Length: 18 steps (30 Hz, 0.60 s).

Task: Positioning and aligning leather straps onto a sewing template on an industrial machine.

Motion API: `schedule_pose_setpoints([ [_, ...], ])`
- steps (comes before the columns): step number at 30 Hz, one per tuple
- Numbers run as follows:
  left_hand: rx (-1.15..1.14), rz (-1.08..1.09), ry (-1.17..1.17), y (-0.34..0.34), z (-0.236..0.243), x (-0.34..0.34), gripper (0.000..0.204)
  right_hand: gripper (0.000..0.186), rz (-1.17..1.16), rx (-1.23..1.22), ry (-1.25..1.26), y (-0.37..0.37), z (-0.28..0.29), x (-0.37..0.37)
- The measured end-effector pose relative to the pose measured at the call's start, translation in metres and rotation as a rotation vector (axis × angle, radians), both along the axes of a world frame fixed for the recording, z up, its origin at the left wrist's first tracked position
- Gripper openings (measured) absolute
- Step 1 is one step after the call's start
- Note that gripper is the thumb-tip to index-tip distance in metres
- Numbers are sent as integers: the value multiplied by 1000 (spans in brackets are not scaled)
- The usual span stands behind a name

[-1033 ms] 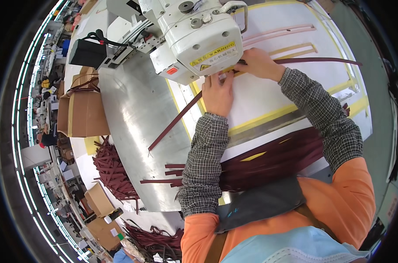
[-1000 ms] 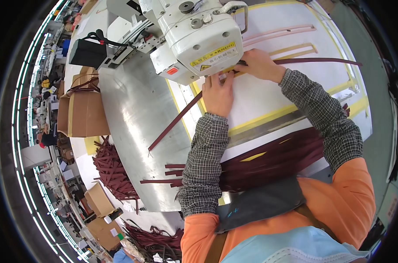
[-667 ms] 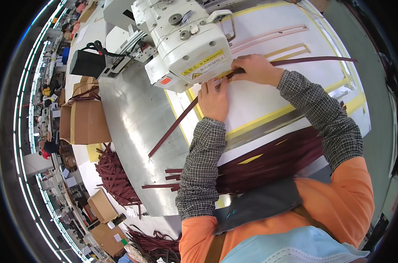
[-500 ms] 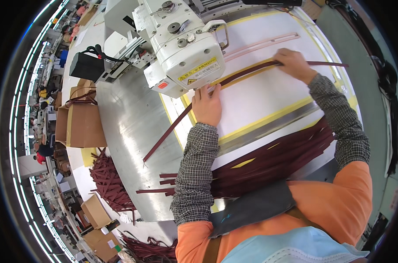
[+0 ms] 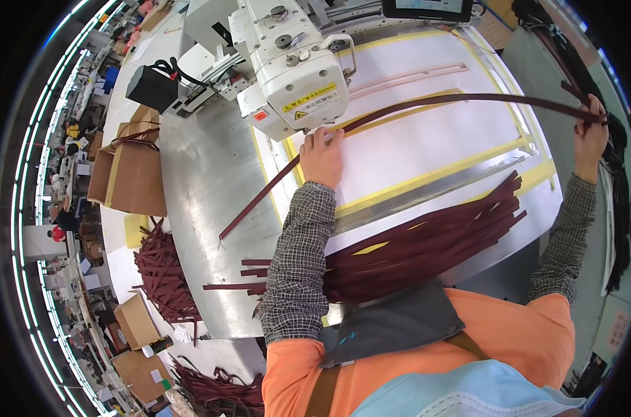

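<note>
A long dark maroon strap [image 5: 426,99] runs under the white sewing machine head [image 5: 294,87] and arches above the white work plate [image 5: 426,153] toward the right. Close to the machine head, my left hand [image 5: 321,160] grips the strap, its fingertips at the strap's edge; the exact grasp is partly hidden. Far right, beyond the table, my right hand [image 5: 590,142] is closed around the strap near its other end, and a short piece sticks up past the fingers. The strap's left end lies over the metal table top [image 5: 204,174].
A bundle of maroon straps [image 5: 412,257] lies along the table's near edge, under my left forearm. To the left are a strap heap [image 5: 166,274] and an open cardboard box [image 5: 131,181]. Yellow tape borders the plate. A dark screen [image 5: 430,7] stands at the back.
My right hand has moved far to the right with the strap, lifting that part off the plate into an arch. My left hand stays by the machine head.
</note>
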<state>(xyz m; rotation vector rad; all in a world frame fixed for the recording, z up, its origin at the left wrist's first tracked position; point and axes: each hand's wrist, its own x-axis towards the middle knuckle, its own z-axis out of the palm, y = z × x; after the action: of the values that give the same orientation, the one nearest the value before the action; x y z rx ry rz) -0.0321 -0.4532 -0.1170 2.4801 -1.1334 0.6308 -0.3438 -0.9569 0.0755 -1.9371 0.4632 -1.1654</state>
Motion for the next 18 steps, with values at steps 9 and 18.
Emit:
schedule_pose_setpoints([
  [9,9,33,58,-1,0,-5,41,18,547,136,498,228,-119,210],
  [18,-21,17,75,2,0,-3,42,31,539,-175,496,277,-163,268],
])
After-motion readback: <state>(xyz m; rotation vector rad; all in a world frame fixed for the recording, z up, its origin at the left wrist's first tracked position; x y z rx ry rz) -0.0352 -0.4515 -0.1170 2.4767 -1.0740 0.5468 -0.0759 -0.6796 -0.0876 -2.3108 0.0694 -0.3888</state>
